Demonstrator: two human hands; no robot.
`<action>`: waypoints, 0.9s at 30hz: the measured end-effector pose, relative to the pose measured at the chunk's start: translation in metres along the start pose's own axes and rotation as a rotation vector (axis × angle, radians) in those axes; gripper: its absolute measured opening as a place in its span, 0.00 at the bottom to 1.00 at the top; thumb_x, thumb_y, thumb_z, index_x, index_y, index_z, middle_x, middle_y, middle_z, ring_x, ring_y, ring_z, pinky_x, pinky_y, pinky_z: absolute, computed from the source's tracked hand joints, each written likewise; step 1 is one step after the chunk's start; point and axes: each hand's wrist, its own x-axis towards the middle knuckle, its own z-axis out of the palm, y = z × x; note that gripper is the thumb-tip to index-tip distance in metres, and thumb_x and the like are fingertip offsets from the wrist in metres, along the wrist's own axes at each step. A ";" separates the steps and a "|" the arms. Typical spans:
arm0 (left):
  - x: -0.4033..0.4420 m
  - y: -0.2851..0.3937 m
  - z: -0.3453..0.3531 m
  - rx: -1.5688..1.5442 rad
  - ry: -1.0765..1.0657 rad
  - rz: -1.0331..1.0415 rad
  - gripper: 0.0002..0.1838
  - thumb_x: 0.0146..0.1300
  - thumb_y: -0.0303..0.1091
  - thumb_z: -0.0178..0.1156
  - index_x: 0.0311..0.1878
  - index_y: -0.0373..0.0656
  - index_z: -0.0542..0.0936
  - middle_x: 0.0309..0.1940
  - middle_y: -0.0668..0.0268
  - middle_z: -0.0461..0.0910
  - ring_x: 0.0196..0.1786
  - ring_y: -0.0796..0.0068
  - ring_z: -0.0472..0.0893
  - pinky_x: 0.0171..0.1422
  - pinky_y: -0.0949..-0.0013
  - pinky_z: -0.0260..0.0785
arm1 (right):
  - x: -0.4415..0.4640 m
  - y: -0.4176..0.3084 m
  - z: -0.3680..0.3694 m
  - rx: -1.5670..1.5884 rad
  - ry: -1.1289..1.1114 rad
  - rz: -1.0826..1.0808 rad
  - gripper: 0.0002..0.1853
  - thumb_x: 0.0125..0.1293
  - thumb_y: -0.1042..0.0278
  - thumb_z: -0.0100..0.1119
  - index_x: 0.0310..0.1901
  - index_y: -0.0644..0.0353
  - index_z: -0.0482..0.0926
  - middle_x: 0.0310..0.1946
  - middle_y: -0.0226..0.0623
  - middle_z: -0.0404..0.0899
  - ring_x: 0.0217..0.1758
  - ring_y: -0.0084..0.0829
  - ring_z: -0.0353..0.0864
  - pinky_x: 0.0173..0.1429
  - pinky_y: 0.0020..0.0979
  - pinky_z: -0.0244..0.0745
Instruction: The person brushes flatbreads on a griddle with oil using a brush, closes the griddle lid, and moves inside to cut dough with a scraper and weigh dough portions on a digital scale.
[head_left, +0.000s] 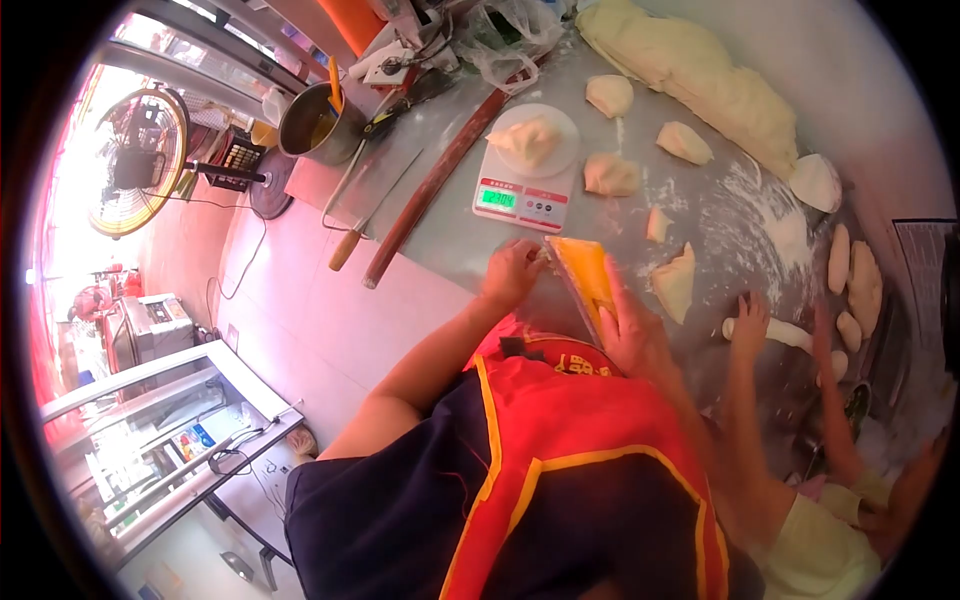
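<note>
My right hand (628,325) is wrapped round a dough scraper with a yellow handle (582,268), held over the table edge in front of my apron. Beside the scraper's metal edge, my left hand (513,272) is closed, its fingertips at the blade; what they pinch is too small to make out. Beyond my hands a white and red scale (525,200) with a lit green display carries a lump of dough (527,142). Cut dough pieces (612,174) lie right of the scale, and a small bit (657,225) and a pointed piece (675,284) lie nearer.
A co-worker's hands (748,325) are on a dough roll (785,333) at the right. A large dough mass (690,75) lies at the back, near spread flour (775,225). Left stand a wooden rod (435,190), a sharpening steel (345,250), a metal pot (312,125) and a fan (140,160).
</note>
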 end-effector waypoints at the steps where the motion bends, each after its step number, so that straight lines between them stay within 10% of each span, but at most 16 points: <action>1: -0.002 0.001 0.000 -0.001 0.015 -0.024 0.13 0.55 0.35 0.65 0.40 0.38 0.81 0.35 0.57 0.81 0.35 0.62 0.82 0.42 0.64 0.75 | 0.000 0.000 0.002 -0.023 -0.002 -0.024 0.36 0.61 0.76 0.55 0.71 0.56 0.55 0.48 0.52 0.78 0.45 0.51 0.80 0.47 0.43 0.77; 5: -0.008 -0.002 0.002 -0.074 0.029 -0.086 0.13 0.55 0.34 0.64 0.42 0.38 0.80 0.36 0.56 0.82 0.37 0.62 0.83 0.44 0.65 0.75 | 0.000 0.002 0.010 -0.016 -0.145 0.094 0.36 0.61 0.78 0.54 0.71 0.53 0.56 0.54 0.55 0.74 0.52 0.54 0.77 0.51 0.45 0.76; 11: -0.013 -0.002 0.003 -0.024 0.053 -0.058 0.12 0.56 0.35 0.64 0.40 0.39 0.80 0.35 0.56 0.82 0.37 0.57 0.82 0.42 0.61 0.74 | -0.001 0.003 0.029 -0.200 -0.085 -0.026 0.37 0.58 0.78 0.50 0.72 0.54 0.55 0.32 0.45 0.79 0.32 0.46 0.81 0.36 0.43 0.78; 22: 0.004 -0.007 -0.021 0.057 -0.055 -0.145 0.10 0.58 0.36 0.62 0.40 0.41 0.81 0.28 0.57 0.81 0.33 0.58 0.81 0.40 0.59 0.73 | 0.016 0.003 0.054 -0.204 -0.135 -0.009 0.40 0.58 0.80 0.46 0.73 0.53 0.49 0.44 0.49 0.79 0.38 0.49 0.80 0.39 0.45 0.77; 27: 0.079 0.023 -0.084 0.067 0.390 0.107 0.09 0.59 0.33 0.60 0.40 0.39 0.81 0.35 0.56 0.80 0.35 0.60 0.81 0.41 0.61 0.74 | 0.014 0.003 0.055 -0.146 -0.075 -0.054 0.39 0.57 0.80 0.48 0.73 0.54 0.51 0.39 0.47 0.78 0.36 0.49 0.79 0.38 0.46 0.77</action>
